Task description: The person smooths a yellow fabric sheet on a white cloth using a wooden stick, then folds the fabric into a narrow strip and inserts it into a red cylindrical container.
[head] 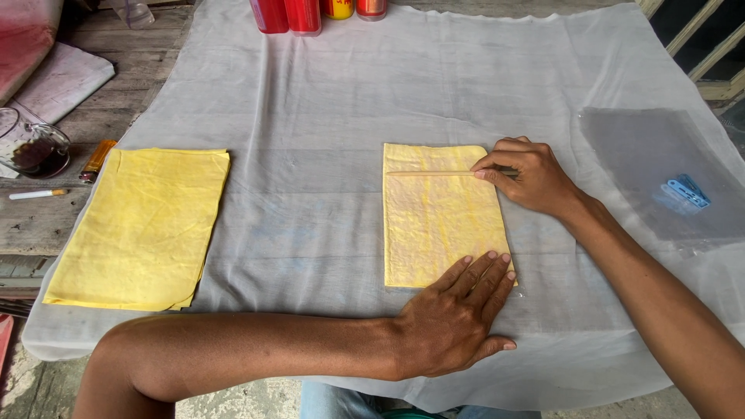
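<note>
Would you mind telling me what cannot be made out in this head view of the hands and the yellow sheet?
- Red containers: cut off by the top edge.
- Yellow sheet: its near right corner is hidden under the left hand.
- Thin stick: its right end is hidden by the right hand.
- Blue item: blurred under a clear plastic sheet.

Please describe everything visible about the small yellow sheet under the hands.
The small yellow sheet is a pale, crinkled rectangle, thin like paper or cloth, lying flat on the white cloth. The left hand presses its lower right corner. The right hand holds a thin stick across its upper part.
</note>
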